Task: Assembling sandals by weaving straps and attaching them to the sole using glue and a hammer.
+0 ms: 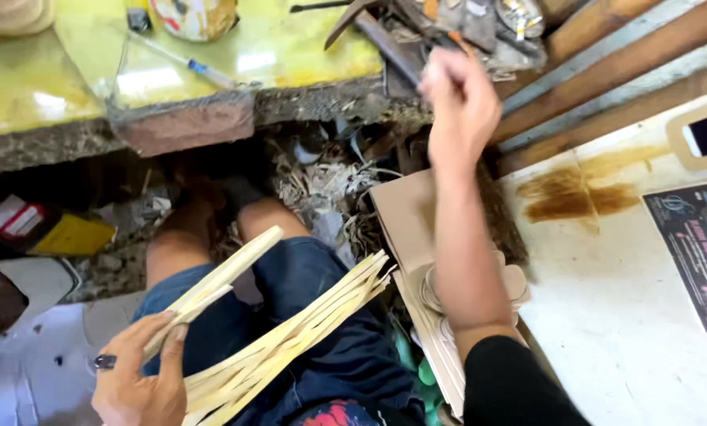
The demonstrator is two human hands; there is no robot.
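Note:
My left hand [142,372] sits low at the left, closed around a pale split bamboo strip [221,276] that points up and right over my knees. A loose bundle of thin bamboo strips [298,331] lies across my lap in blue shorts, its near end by that hand. My right hand [458,99] is stretched far forward, fingers bunched, at the heap of tools and scraps [440,28] on the edge of the yellow worktop [274,51]. It is blurred, and whether it grips anything cannot be told.
A pen [188,65] and a round object lie on the yellow worktop. Cardboard pieces [405,213] lean by my right leg. A white board [614,292] with a brown stain and a dark printed sheet is at right, wooden beams [606,71] beyond it. Shavings litter the ground.

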